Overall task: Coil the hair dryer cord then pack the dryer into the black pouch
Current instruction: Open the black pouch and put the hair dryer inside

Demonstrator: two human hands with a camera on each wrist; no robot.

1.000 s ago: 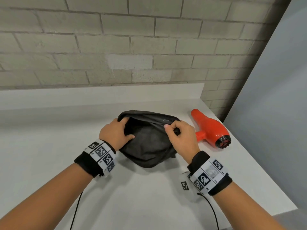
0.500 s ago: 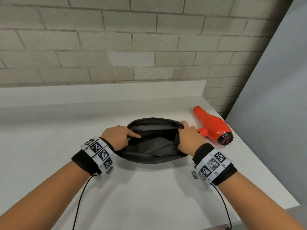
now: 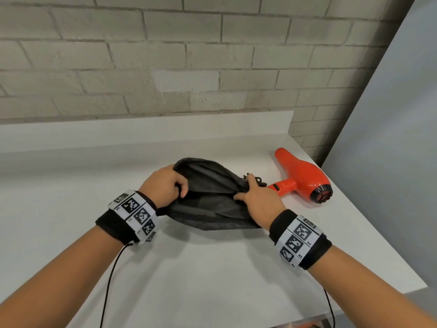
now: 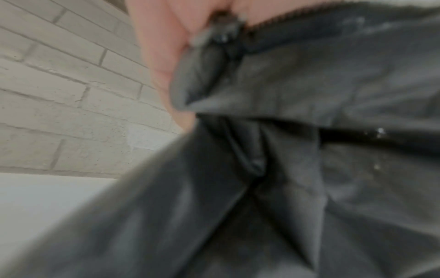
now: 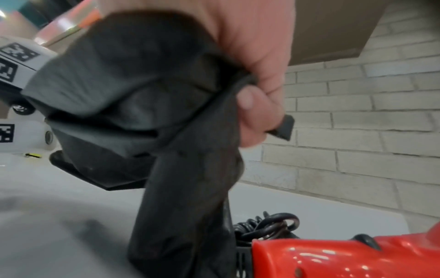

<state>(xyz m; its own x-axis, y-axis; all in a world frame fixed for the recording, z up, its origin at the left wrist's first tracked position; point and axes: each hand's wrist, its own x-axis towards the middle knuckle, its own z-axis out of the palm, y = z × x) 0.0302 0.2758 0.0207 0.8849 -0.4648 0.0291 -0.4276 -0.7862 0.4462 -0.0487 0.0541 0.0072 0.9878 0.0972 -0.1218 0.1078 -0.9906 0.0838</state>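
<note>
The black pouch (image 3: 210, 197) lies mid-counter with its mouth pulled open, grey lining showing. My left hand (image 3: 165, 185) grips the pouch's left rim, where the left wrist view shows fingers (image 4: 161, 47) pinching fabric by the zipper (image 4: 223, 33). My right hand (image 3: 257, 197) grips the right rim; in the right wrist view its fingers (image 5: 257, 105) curl round the pouch (image 5: 142, 94). The red hair dryer (image 3: 302, 178) lies on its side just right of the pouch. Its coiled black cord (image 5: 266, 225) sits bunched at the handle (image 5: 333, 259).
The white counter (image 3: 212, 268) ends in a right edge close beyond the dryer. A low white backsplash (image 3: 142, 129) and a brick wall (image 3: 212, 55) stand behind. A grey panel (image 3: 390, 138) rises at the right. Thin black cables (image 3: 108, 287) hang from both wristbands.
Both hands shifted along the pouch rim and pulled its mouth wider. The pouch's right end now sits nearer the dryer handle. The dryer has not moved.
</note>
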